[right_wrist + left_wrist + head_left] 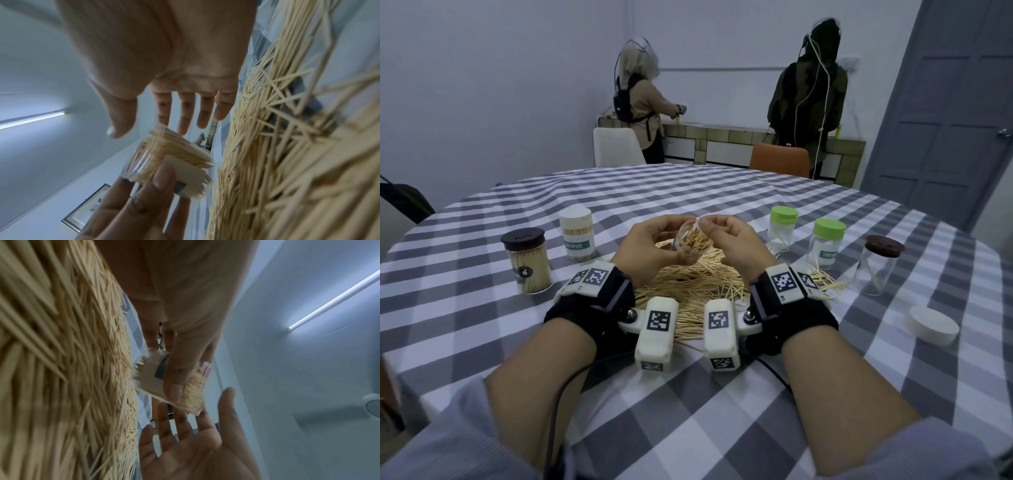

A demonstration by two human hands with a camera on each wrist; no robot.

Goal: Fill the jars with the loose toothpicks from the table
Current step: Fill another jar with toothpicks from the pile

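Observation:
My left hand [657,240] grips a small clear jar [693,240], tilted on its side above the table, its mouth toward my right hand. The jar [164,155] is partly filled with toothpicks and carries a pale label; my left thumb [174,386] lies across it. My right hand [726,233] hovers at the jar's mouth, fingers [185,113] spread and holding nothing. In the left wrist view my right hand's palm [195,447] is bare. A big pile of loose toothpicks [688,291] lies on the checked tablecloth right under both hands.
Two full lidded jars stand left: dark-lidded [527,260] and white-lidded [577,233]. At the right stand two green-lidded jars [782,229] [827,243] and a brown-lidded jar [880,267], nearly empty. A loose white lid [933,323] lies far right. Two people stand at the back counter.

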